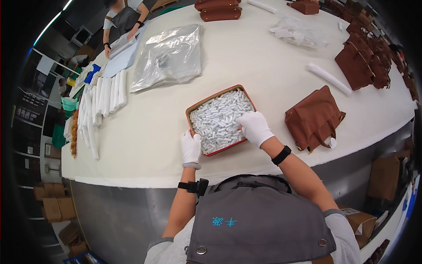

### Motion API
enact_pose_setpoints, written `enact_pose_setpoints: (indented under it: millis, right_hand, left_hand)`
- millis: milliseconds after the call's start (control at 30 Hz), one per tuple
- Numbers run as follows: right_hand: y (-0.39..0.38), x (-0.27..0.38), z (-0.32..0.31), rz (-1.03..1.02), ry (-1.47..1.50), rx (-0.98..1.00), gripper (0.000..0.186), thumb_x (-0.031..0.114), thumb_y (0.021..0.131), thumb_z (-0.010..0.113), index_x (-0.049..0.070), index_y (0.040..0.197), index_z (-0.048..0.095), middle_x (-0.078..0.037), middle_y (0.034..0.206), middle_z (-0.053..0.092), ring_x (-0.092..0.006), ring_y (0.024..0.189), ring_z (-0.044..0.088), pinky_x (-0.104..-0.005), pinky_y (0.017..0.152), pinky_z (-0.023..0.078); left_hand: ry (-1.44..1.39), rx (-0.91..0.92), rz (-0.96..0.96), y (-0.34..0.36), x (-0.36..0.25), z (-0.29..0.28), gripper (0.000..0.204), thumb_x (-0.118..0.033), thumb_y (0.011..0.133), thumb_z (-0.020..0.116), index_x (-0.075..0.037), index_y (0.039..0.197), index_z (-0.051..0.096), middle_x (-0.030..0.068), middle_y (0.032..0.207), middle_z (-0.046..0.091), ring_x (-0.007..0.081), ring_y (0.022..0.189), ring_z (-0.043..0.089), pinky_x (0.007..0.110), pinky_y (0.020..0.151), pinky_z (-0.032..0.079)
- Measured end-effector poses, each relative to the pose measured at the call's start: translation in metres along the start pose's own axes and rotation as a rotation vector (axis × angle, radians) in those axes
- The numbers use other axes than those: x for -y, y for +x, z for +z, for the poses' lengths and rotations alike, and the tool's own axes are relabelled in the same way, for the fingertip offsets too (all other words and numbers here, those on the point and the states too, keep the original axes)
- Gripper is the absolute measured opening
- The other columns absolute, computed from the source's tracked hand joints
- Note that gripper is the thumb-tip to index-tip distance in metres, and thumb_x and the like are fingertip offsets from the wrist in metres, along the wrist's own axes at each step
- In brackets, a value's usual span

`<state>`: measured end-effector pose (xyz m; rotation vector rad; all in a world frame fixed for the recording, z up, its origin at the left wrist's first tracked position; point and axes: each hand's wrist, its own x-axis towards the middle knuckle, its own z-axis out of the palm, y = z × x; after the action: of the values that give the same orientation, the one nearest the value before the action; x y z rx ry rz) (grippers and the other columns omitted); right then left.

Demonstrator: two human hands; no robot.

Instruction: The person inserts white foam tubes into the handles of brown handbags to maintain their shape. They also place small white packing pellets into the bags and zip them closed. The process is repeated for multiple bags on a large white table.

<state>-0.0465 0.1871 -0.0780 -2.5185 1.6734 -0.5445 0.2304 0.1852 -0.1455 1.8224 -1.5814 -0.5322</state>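
An open tin with a red rim holds several small white cylindrical pieces on the table in front of me. My gloved left hand grips its lower left side. At the right side, my gloved right hand has its fingers curled down into the pieces; whatever they hold is hidden. A brown leather handbag lies just right of the tin, its handles toward me.
Clear plastic bags, white rolls, a single roll, crumpled plastic and more brown bags share the cream tabletop. At the upper left, a co-worker handles white sheets. Cardboard boxes stand below.
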Motion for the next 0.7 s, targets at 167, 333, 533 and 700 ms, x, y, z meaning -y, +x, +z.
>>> enact_pose_setpoints:
  millis: [167,333,533,700]
  right_hand:
    - [-0.010,-0.004,-0.008,0.025,0.063,-0.115,0.008,0.010,0.078,0.065,0.014,0.078,0.072,-0.011,0.078,0.068,-0.0306,0.081,0.068,-0.0437,0.073,0.053]
    - [-0.003,0.008,0.009,0.023,0.028,-0.205,0.008,0.013,0.082,0.063,0.016,0.078,0.069,-0.010,0.076,0.066,-0.0304,0.078,0.067,-0.0446,0.072,0.053]
    - [0.008,0.018,0.019,0.120,0.204,-0.408,0.004,0.012,0.082,0.065,0.014,0.080,0.067,-0.012,0.081,0.065,-0.0312,0.081,0.066,-0.0443,0.073,0.053]
    - [0.011,0.023,-0.001,0.241,0.623,-0.513,0.005,0.005,0.083,0.065,0.003,0.080,0.069,-0.014,0.086,0.069,-0.0304,0.083,0.069,-0.0401,0.074,0.054]
  left_hand:
    - [-0.007,0.096,-0.029,-0.007,0.012,0.005,0.047,-0.024,0.092,0.052,0.010,0.124,0.059,0.0302,0.117,0.061,0.0442,0.110,0.059,0.048,0.098,0.047]
    - [-0.011,0.142,-0.059,-0.009,0.040,0.011,0.036,-0.021,0.094,0.047,0.009,0.106,0.062,0.0280,0.095,0.065,0.0435,0.091,0.061,0.051,0.084,0.045]
    - [-0.129,0.169,-0.036,-0.007,0.016,0.011,0.040,-0.021,0.097,0.042,0.010,0.116,0.059,0.0265,0.102,0.065,0.0376,0.093,0.060,0.047,0.088,0.045]
    - [-0.288,-0.089,0.084,-0.008,0.014,0.010,0.044,-0.022,0.100,0.049,0.006,0.133,0.053,0.0236,0.117,0.060,0.0341,0.110,0.056,0.044,0.099,0.044]
